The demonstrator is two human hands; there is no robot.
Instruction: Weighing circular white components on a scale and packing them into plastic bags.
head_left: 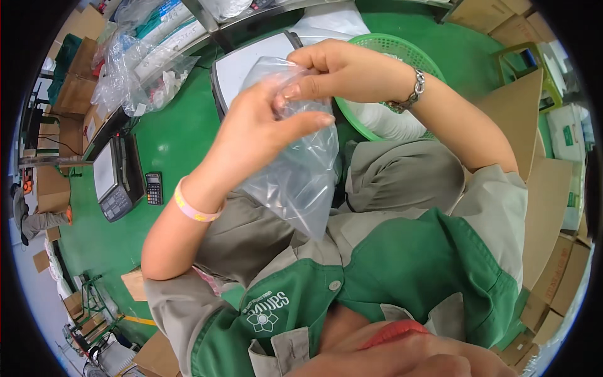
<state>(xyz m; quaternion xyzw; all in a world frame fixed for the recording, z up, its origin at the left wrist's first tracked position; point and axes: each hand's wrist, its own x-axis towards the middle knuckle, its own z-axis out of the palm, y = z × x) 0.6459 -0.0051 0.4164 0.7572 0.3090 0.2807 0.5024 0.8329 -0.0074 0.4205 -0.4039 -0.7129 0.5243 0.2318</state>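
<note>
the right hand pinches the top of a limp, clear plastic bag above the person's grey-trousered lap; the left hand touches it — gripping or not, i can't tell. it looks empty, so the work seems early — flat white pieces lie in the round green plastic basket.

Bright, fairly even light leaves only soft shadows. White glints streak the clear plastic bag and a faint glare spot marks the green floor. Fisheye distortion curves edges toward the dark rim.
</note>
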